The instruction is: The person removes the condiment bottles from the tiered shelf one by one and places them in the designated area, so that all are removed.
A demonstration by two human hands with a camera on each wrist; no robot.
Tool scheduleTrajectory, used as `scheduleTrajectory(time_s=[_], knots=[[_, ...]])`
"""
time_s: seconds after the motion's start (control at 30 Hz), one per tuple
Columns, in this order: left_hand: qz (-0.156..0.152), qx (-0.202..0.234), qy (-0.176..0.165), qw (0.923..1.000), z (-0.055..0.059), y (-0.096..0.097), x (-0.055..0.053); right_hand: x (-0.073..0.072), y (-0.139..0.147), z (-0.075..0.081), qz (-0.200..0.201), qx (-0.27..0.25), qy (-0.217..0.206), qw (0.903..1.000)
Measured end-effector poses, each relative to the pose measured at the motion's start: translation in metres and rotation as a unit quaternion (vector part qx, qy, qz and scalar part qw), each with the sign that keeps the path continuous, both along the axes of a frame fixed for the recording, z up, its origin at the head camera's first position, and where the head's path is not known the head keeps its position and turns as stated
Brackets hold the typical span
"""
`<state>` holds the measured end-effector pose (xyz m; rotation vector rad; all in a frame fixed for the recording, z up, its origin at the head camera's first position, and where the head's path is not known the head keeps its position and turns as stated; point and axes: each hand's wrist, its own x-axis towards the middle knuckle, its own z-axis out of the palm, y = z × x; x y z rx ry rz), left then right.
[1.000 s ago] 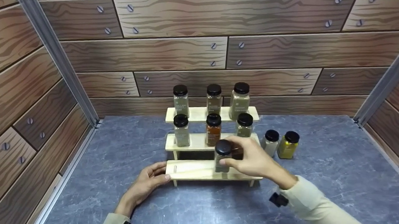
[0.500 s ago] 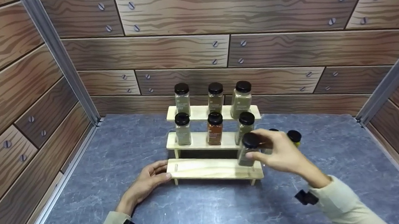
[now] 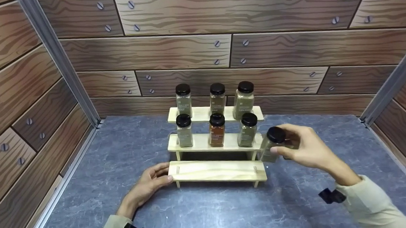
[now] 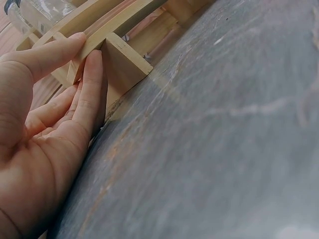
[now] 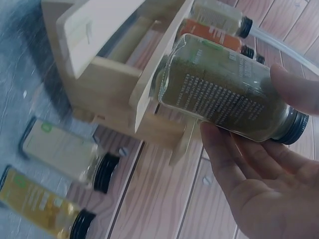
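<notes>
A pale wooden three-step spice rack point(image 3: 217, 171) stands on the table. My left hand point(image 3: 149, 186) pinches the left end of its lowest step, thumb on top and fingertips against the underside in the left wrist view. My right hand point(image 3: 305, 149) grips a glass spice jar point(image 5: 214, 89) with a black lid and greenish-brown contents, thumb on one side and fingers on the other. In the head view this jar is raised just off the rack's right end, nearly upright. The lowest step is bare. Three jars sit on the middle step, among them an orange-red one point(image 3: 217, 132).
Three more jars line the top step, one of them larger point(image 3: 244, 101). A whitish jar point(image 5: 62, 152) and a yellow jar point(image 5: 37, 204) stand on the table right of the rack, covered by my right hand in the head view. Wood-patterned walls point(image 3: 178, 53) enclose the grey table point(image 3: 124, 151).
My right hand has carried the spice jar rightward from over the lowest step to beyond the rack's right end, covering the two table jars. My left hand keeps its place on the rack.
</notes>
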<state>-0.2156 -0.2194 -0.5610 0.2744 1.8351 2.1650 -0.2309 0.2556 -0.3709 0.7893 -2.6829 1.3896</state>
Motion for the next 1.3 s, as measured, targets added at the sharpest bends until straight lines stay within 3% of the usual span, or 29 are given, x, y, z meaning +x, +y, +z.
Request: scheduleTrajectory(time_s=[0.5,0.93,1.3], knots=[[0.005,0.008,-0.008,0.9999,0.001,0.000,0.002,-0.013,0.053,-0.009,-0.026,0.034,0.050,0.9978],[0.006,0.009,-0.002,0.9999,0.001,-0.002,0.003,-0.022,0.099,-0.019,-0.045,0.059,0.051,0.9959],[-0.002,0.015,0.006,0.9999,0.000,0.000,0.000,-0.040,0.141,-0.039,-0.070,0.085,0.015,0.9938]])
